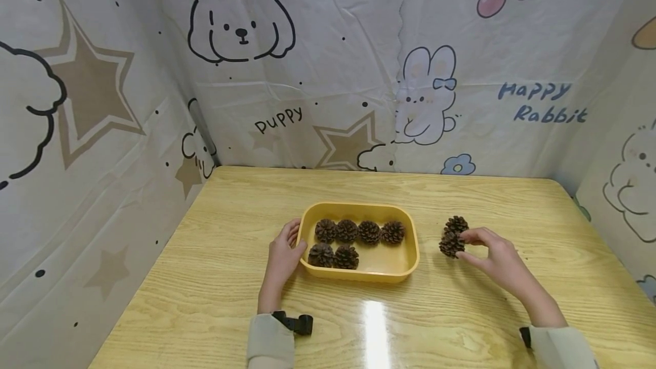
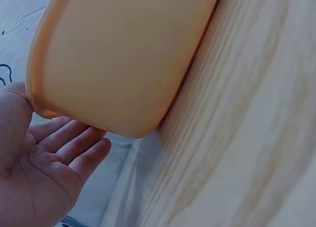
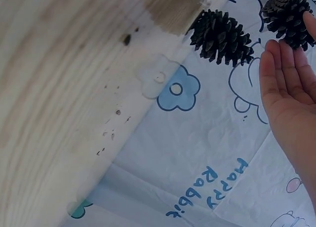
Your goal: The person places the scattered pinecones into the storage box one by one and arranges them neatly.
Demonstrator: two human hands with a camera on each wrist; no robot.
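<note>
Cartoon-printed cloth walls (image 1: pixel 348 73) enclose a glossy, light wooden table (image 1: pixel 215 278).

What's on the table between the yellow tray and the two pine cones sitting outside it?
Nothing: in the head view only bare wooden table shows between the yellow tray and the two pine cones by the right hand.

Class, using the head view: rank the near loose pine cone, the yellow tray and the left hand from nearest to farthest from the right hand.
1. near loose pine cone, at the right hand's fingertips.
2. yellow tray, middle of the table.
3. left hand, at the tray's far left end.
</note>
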